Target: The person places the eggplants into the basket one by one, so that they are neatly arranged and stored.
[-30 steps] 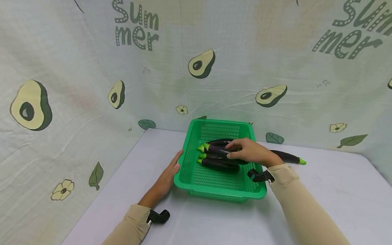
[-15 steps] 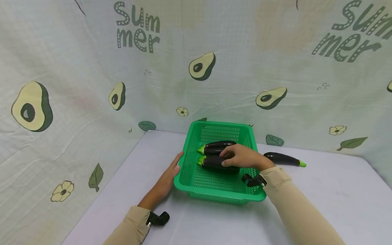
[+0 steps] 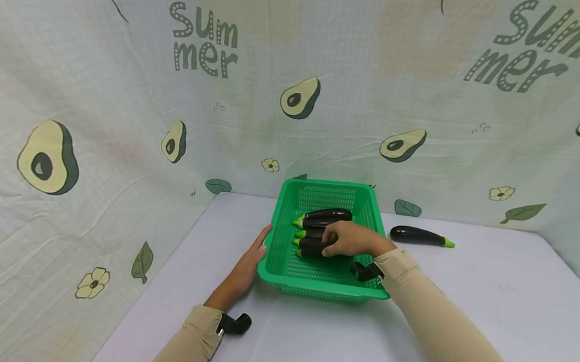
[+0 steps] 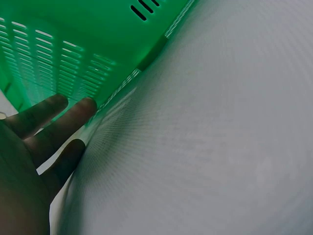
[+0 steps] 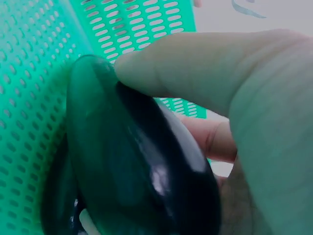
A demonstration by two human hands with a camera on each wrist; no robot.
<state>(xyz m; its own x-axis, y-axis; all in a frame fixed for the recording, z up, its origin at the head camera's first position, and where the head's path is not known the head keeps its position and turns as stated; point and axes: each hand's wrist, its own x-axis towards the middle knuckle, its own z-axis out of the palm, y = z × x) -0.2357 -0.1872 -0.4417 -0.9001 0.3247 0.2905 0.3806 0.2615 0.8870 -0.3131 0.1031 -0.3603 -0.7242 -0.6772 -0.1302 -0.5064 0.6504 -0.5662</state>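
Several dark purple eggplants with green caps lie side by side in a green plastic basket (image 3: 323,285). My right hand (image 3: 353,240) reaches in over its right side and grips an eggplant (image 5: 142,161) near the front of the row, thumb and fingers on opposite sides of it. A second eggplant (image 5: 56,196) shows low beside it in the right wrist view. My left hand (image 3: 249,261) rests at the basket's left side, its fingers fairly straight. In the left wrist view, fingertips (image 4: 85,105) lie against the slotted outer wall.
One more eggplant (image 3: 418,236) lies on the white table (image 3: 467,291) to the right of the basket. Behind the table hangs a pale cloth (image 3: 345,96) printed with avocados and leaves. Another stretch of cloth (image 3: 93,219) runs along the left.
My right hand has come toward me, carrying an eggplant from the back of the row to its front. The loose eggplant is more fully visible. My left hand has stayed put.
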